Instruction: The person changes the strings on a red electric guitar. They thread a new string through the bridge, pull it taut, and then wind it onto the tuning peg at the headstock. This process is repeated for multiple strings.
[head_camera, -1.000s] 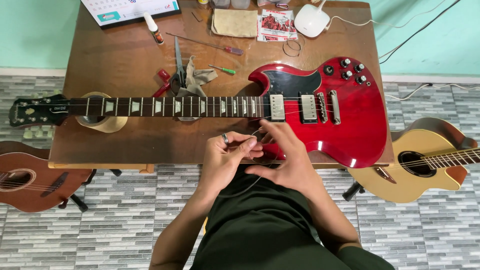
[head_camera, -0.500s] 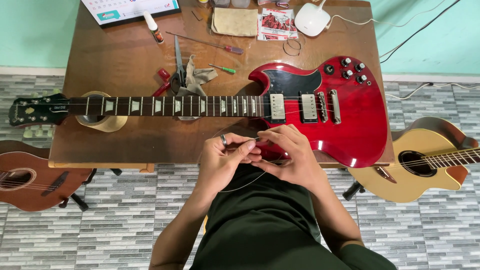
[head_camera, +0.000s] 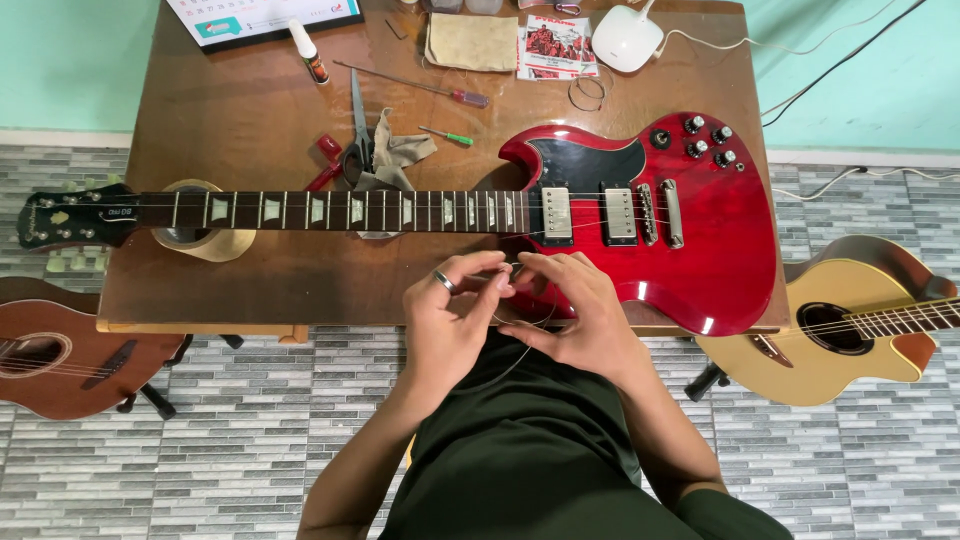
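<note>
The left hand (head_camera: 455, 315) and the right hand (head_camera: 580, 310) meet just in front of the brown wooden table (head_camera: 250, 130), over the person's dark green lap. Both hands pinch a thin, shiny metal guitar string (head_camera: 520, 322). The left thumb and pointer finger are pressed together on it, and a dark ring sits on 1 left finger. The right fingers (head_camera: 545, 268) are bent and closed on the same string near the left fingertips. The string curls in a loop under the hands and hangs down toward the lap.

Just past the hands, a shiny red electric guitar with a black plate (head_camera: 640, 210) lies flat on the table. Its long dark neck points to the person's left and rests on a roll of tan tape (head_camera: 205, 240). Behind the neck lie grey scissors (head_camera: 358, 130) and a crumpled grey cloth (head_camera: 400, 155).
</note>
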